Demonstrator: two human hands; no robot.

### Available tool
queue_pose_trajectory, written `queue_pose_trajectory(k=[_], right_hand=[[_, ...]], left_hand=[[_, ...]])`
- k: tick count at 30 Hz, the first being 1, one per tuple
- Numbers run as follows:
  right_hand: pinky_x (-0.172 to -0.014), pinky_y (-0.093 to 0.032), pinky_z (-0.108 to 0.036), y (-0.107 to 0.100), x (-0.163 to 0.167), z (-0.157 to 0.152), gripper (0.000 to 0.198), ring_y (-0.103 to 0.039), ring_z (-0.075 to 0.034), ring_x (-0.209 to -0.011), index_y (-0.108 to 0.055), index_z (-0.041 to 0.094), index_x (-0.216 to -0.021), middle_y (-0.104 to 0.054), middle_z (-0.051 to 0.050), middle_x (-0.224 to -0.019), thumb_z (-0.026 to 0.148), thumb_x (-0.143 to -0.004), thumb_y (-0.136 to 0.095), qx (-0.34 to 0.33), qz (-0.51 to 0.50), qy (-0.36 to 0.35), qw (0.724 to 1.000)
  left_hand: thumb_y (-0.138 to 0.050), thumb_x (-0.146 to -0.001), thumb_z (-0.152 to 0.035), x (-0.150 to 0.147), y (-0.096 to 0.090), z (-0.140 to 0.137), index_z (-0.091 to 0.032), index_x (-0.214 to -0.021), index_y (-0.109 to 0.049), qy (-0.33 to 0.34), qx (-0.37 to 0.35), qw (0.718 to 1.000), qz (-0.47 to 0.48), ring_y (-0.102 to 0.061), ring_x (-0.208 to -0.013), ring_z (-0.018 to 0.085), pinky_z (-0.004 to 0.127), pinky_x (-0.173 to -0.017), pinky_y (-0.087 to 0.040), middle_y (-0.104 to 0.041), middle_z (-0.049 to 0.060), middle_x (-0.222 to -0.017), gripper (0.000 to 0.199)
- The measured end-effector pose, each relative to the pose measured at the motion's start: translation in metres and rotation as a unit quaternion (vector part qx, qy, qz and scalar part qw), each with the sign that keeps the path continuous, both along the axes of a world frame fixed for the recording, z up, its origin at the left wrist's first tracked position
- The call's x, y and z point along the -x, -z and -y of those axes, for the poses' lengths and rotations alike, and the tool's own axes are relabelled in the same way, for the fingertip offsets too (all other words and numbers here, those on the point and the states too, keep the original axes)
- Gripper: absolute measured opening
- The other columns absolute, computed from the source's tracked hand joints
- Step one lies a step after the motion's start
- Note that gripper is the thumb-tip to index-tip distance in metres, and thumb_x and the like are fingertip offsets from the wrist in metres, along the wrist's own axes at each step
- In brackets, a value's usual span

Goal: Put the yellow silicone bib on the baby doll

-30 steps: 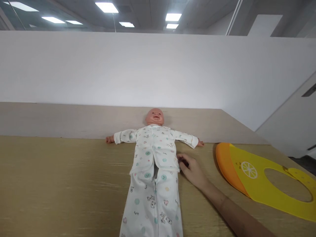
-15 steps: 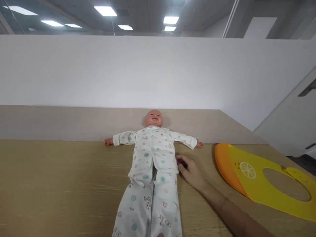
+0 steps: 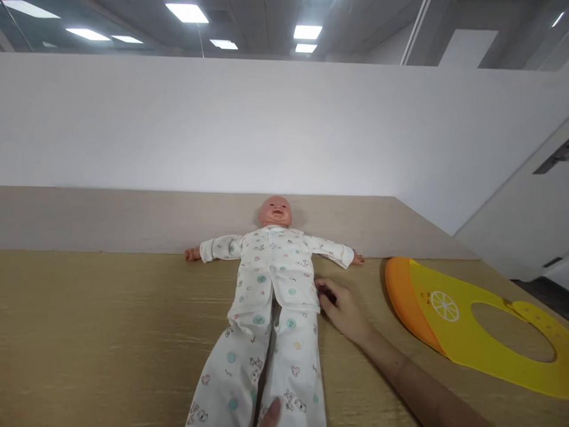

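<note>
A baby doll [image 3: 275, 212] lies on its back with its arms spread, dressed in a white printed shirt [image 3: 278, 267] and matching trousers [image 3: 296, 362]. My right hand [image 3: 340, 308] is at the shirt's lower right side, its fingers curled and closed at the edge of the cloth; the fingertips are partly hidden. Of my left hand [image 3: 272, 412], only one digit shows at the bottom edge, resting over the inner side of the right-hand trouser leg. The remainder of that hand is out of view, so its grip cannot be made out.
A yellow bib [image 3: 462, 335] with an orange pocket lies to the right on the wooden table [image 3: 111, 332]. A pale raised board [image 3: 111, 222] runs along the back, under the doll's head, before a white wall [image 3: 200, 124]. A door handle [image 3: 553, 160] shows at far right.
The left-hand trouser leg has shifted left and the gap between the legs is wider. More of my left hand's digit shows, slightly further left. My right hand stays at the shirt's side.
</note>
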State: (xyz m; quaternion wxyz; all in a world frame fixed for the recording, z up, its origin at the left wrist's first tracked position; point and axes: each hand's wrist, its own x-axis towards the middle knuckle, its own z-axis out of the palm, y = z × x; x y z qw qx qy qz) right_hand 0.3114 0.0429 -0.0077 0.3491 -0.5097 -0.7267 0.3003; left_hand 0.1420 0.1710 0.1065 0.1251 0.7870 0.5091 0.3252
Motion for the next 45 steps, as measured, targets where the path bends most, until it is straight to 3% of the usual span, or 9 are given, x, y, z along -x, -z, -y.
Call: queue_pose_trajectory(k=[5, 13, 20, 28, 33, 35, 38, 41, 45], right_hand=[[-0.075, -0.044, -0.031, -0.001, 0.001, 0.001, 0.021, -0.057, -0.018, -0.080, -0.055, 0.017, -0.090, -0.061, -0.003, -0.080, 0.014, -0.076, -0.039, 0.009, -0.005, 0.003, 1.000], [-0.075, -0.043, -0.031, -0.002, 0.001, 0.001, 0.022, -0.056, -0.018, -0.080, -0.056, 0.017, -0.091, -0.062, -0.003, -0.084, 0.015, -0.077, -0.040, 0.002, 0.008, 0.005, 1.000], [-0.075, -0.042, -0.031, -0.005, 0.003, 0.002, 0.021, -0.056, -0.018, -0.079, -0.056, 0.017, -0.090, -0.061, -0.004, -0.084, 0.015, -0.077, -0.039, 0.002, -0.005, 0.000, 1.000], [-0.075, -0.042, -0.032, -0.005, 0.002, 0.003, 0.020, -0.055, -0.018, -0.080, -0.056, 0.017, -0.090, -0.060, -0.004, -0.084, 0.016, -0.077, -0.039, 0.000, 0.001, 0.003, 1.000], [-0.075, -0.043, -0.032, -0.003, 0.002, 0.002, 0.020, -0.056, -0.018, -0.079, -0.055, 0.018, -0.089, -0.061, -0.004, -0.083, 0.016, -0.077, -0.040, -0.002, 0.005, 0.003, 1.000], [-0.074, -0.044, -0.032, -0.003, 0.002, 0.002, 0.020, -0.057, -0.018, -0.079, -0.055, 0.018, -0.089, -0.061, -0.004, -0.083, 0.016, -0.077, -0.039, 0.001, 0.003, 0.001, 1.000], [-0.075, -0.044, -0.032, -0.002, 0.001, 0.001, 0.020, -0.057, -0.018, -0.079, -0.055, 0.018, -0.089, -0.062, -0.004, -0.084, 0.016, -0.077, -0.039, -0.004, 0.004, -0.001, 1.000], [-0.076, -0.044, -0.032, -0.002, 0.001, 0.001, 0.020, -0.057, -0.018, -0.080, -0.056, 0.018, -0.089, -0.062, -0.004, -0.084, 0.016, -0.077, -0.040, -0.012, 0.004, -0.002, 1.000], [-0.076, -0.045, -0.033, -0.002, 0.001, 0.001, 0.020, -0.057, -0.019, -0.080, -0.056, 0.018, -0.090, -0.063, -0.004, -0.085, 0.017, -0.077, -0.040, -0.012, 0.006, -0.004, 1.000]], left_hand=[[-0.017, -0.094, -0.041, 0.001, 0.002, 0.007, -0.022, -0.112, -0.059, -0.018, -0.046, 0.999, 0.012, -0.059, -0.104, 0.024, 0.030, -0.056, -0.052, -0.055, 0.005, -0.113, 0.050], [-0.032, -0.091, -0.044, 0.034, 0.083, 0.074, -0.026, -0.099, -0.065, -0.003, -0.075, 0.997, -0.013, -0.061, -0.098, 0.026, 0.031, -0.051, -0.054, -0.059, 0.006, -0.100, 0.038], [-0.019, -0.094, -0.034, 0.016, 0.031, 0.024, -0.024, -0.102, -0.063, -0.020, -0.102, 0.994, -0.021, -0.057, -0.107, 0.025, 0.034, -0.057, -0.054, -0.056, 0.008, -0.104, 0.046], [-0.012, -0.092, -0.041, 0.043, 0.142, 0.113, -0.021, -0.087, -0.068, -0.016, -0.090, 0.994, -0.056, -0.055, -0.109, 0.029, 0.035, -0.060, -0.051, -0.053, 0.005, -0.105, 0.059], [0.012, -0.087, -0.036, 0.025, 0.093, 0.052, -0.017, -0.088, -0.068, -0.021, -0.098, 0.992, -0.074, -0.048, -0.118, 0.031, 0.039, -0.069, -0.046, -0.049, 0.004, -0.110, 0.082], [-0.025, -0.093, -0.040, 0.011, 0.053, 0.010, -0.023, -0.097, -0.065, -0.014, -0.107, 0.992, -0.067, -0.050, -0.115, 0.031, 0.043, -0.068, -0.053, -0.052, 0.006, -0.114, 0.043], [-0.017, -0.095, -0.031, -0.003, 0.014, -0.026, -0.024, -0.105, -0.061, -0.023, -0.102, 0.993, -0.062, -0.053, -0.114, 0.025, 0.041, -0.071, -0.055, -0.056, 0.008, -0.107, 0.045], [-0.018, -0.095, -0.031, 0.002, 0.024, -0.004, -0.025, -0.107, -0.060, -0.016, -0.102, 0.993, -0.051, -0.054, -0.113, 0.025, 0.041, -0.069, -0.056, -0.057, 0.008, -0.104, 0.044], [-0.019, -0.094, -0.034, 0.029, 0.091, 0.101, -0.026, -0.106, -0.061, 0.002, -0.088, 0.995, -0.036, -0.054, -0.112, 0.026, 0.039, -0.062, -0.056, -0.057, 0.007, -0.104, 0.045]])
